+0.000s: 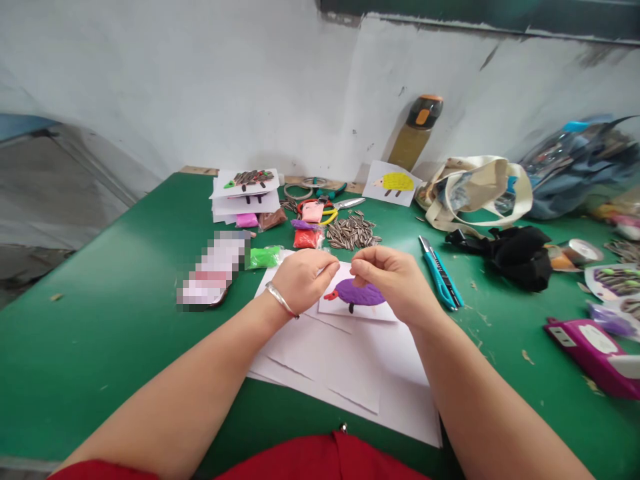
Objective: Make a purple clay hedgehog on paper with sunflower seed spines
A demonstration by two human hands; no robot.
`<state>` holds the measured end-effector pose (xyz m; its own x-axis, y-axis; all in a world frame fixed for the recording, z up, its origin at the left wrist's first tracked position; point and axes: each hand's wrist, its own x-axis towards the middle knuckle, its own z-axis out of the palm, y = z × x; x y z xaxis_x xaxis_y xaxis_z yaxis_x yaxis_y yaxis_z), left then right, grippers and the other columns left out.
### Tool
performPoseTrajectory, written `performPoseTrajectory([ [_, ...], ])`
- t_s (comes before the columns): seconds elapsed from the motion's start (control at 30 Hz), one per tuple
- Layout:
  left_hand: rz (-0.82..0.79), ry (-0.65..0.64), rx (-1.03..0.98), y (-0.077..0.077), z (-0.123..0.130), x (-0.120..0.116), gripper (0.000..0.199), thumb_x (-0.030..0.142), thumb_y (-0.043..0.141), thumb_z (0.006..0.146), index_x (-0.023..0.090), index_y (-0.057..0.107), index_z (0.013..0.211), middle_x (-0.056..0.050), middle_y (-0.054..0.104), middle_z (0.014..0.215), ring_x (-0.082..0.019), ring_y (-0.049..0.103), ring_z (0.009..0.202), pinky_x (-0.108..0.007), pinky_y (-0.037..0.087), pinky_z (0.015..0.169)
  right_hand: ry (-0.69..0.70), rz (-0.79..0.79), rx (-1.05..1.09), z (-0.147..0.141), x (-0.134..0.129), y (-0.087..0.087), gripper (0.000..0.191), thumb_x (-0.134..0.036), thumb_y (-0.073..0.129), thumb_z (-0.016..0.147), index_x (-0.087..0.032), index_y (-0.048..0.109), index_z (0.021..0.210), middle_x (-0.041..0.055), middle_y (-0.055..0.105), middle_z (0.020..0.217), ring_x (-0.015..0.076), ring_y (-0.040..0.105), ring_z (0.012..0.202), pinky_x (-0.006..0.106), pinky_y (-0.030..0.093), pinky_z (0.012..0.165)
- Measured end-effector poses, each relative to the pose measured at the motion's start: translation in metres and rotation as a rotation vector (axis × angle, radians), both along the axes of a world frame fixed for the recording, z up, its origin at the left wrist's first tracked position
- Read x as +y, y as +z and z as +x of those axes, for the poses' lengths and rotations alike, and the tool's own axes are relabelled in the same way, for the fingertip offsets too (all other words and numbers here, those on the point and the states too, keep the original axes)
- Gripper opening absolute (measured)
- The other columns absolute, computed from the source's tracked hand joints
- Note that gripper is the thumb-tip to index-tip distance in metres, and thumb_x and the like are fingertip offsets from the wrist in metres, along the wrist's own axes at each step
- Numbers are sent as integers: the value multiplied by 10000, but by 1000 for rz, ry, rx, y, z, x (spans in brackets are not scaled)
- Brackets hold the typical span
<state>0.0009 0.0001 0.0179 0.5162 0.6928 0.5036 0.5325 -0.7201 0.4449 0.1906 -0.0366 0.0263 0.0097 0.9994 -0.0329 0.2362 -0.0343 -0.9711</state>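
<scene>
Purple animal (353, 293) beneath both inward-turned hands (304, 275) (395, 280), thumbs against fingers, contents unclear.

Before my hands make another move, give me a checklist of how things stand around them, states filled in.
1. Purple shape's card lying on the white sheets: ok.
2. Purple shape fully visible: not ok, the right hand hides part of it.
3. Left hand, grip: cannot tell; fingertips are drawn together, anything between them is too small to make out.
4. Right hand, grip: cannot tell, same reason.
5. Striped seeds nearby: ok, heaped just beyond the hands.
6. Utility knife clear of the right hand: ok, it lies apart on the green table.
</scene>
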Motion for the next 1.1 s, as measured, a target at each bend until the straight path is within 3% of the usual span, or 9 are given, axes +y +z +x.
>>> performPoseTrajectory([
  [0.33, 0, 5, 17, 0, 1, 1, 252, 240, 499, 935, 189, 696, 787, -18, 727, 795, -167, 643, 739, -279, 473, 703, 13, 36, -52, 2, 0, 0, 175, -352, 610, 847, -210, 642, 750, -6, 663, 642, 122, 586, 573, 247, 410, 535],
  [0.67, 4, 10, 15, -1, 0, 1, 257, 248, 495, 937, 190, 699, 792, -17, 729, 789, -162, 644, 725, -276, 470, 688, -60, -37, 369, 1, 4, 0, 213, -368, 700, 785, -183, 682, 888, 38, 719, 814, 137, 678, 692, 286, 545, 670],
  [0.8, 15, 16, 29, 0, 1, 1, 255, 245, 493, 934, 190, 699, 794, -22, 734, 806, -168, 646, 739, -279, 471, 697, -88, -61, 396, 0, 4, 1, 244, -335, 714, 771, -177, 686, 955, 58, 735, 878, 156, 708, 754, 311, 572, 731],
  [1.1, 3, 2, 38, 0, 1, 1, 261, 247, 483, 937, 189, 698, 800, -23, 725, 786, -165, 636, 728, -275, 464, 686, -93, -57, 380, -1, 3, 2, 224, -350, 710, 764, -180, 671, 904, 47, 734, 828, 154, 712, 713, 303, 578, 697],
])
